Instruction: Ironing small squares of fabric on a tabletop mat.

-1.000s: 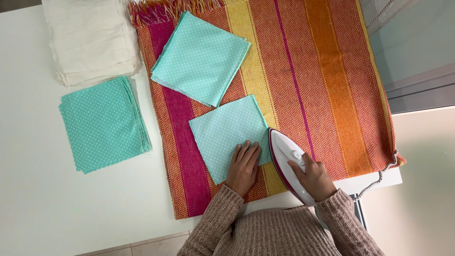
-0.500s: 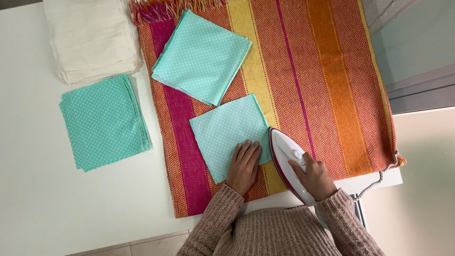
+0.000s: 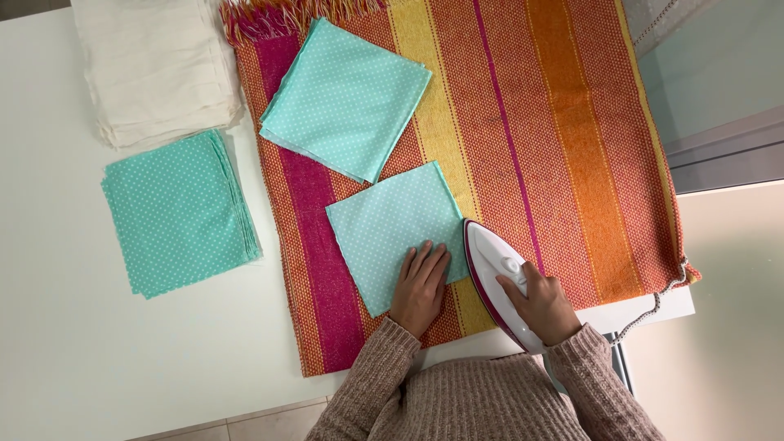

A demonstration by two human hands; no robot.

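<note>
A white table [image 3: 106, 359] fills most of the view from above, and a striped woven cloth [image 3: 572, 147] in orange, yellow and magenta is spread over its right half, with a fringe [image 3: 286, 15] along the far edge. The near edge of the cloth hangs just over the table's front. To the right of the table lies a pale grey-green surface [image 3: 719, 57] crossed by a grey strip, and below it a cream floor [image 3: 727, 327]. A band of beige tiles [image 3: 253, 425] shows at the bottom, in front of the table.

The person, in a brown knitted sweater, stands at the near edge. The left hand [image 3: 420, 286] lies flat, fingers stretched out and together, pressing the near right corner of a teal dotted fabric square [image 3: 392, 233] that rests on the striped cloth. It grips nothing. The right hand [image 3: 539, 302] is closed around the handle of a white iron [image 3: 494, 273] with a magenta rim, whose tip touches the right edge of that square, just beside the left hand. A braided cord [image 3: 653, 306] trails off to the right.

A second teal square [image 3: 347, 98] lies farther away on the cloth, its near corner overlapping the first. On the bare table to the left sit a stack of teal squares [image 3: 175, 212] and, beyond it, a folded pile of cream fabric [image 3: 155, 69].
</note>
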